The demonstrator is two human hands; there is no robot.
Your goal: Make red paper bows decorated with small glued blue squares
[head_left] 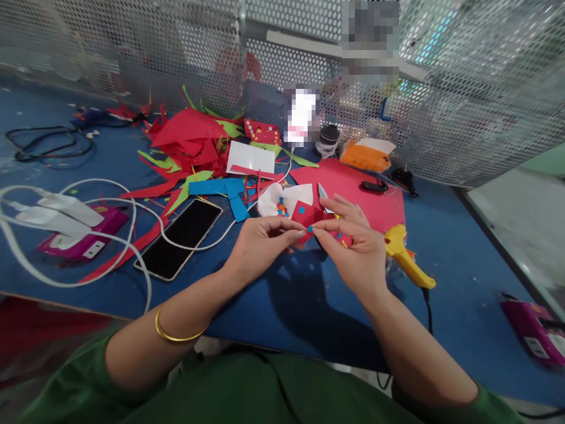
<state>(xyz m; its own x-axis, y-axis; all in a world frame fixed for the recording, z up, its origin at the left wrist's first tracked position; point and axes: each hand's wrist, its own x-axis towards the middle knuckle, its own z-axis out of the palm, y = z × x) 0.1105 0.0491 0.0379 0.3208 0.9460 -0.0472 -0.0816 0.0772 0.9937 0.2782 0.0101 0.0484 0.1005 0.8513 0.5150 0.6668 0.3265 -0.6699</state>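
Note:
My right hand (359,250) pinches a small blue paper piece (309,228) between thumb and forefinger. Close beside it, my left hand (260,244) has thumb and forefinger pressed together; it seems to grip the edge of a red paper piece (311,213), though the contact is partly hidden. A blue square (301,210) sits on that red piece. Just beyond the fingers lies a white sheet (269,200) with small coloured paper bits (281,207). Scissors (322,192) show partly behind my right hand, with yellow and red scraps under it.
A yellow glue gun (408,259) lies to the right. A large red sheet (375,206) lies behind. At left are a black phone (179,241), blue strips (238,203), red scraps (189,138) and white cables around a purple power strip (83,232). A lit phone (302,115) leans on the mesh.

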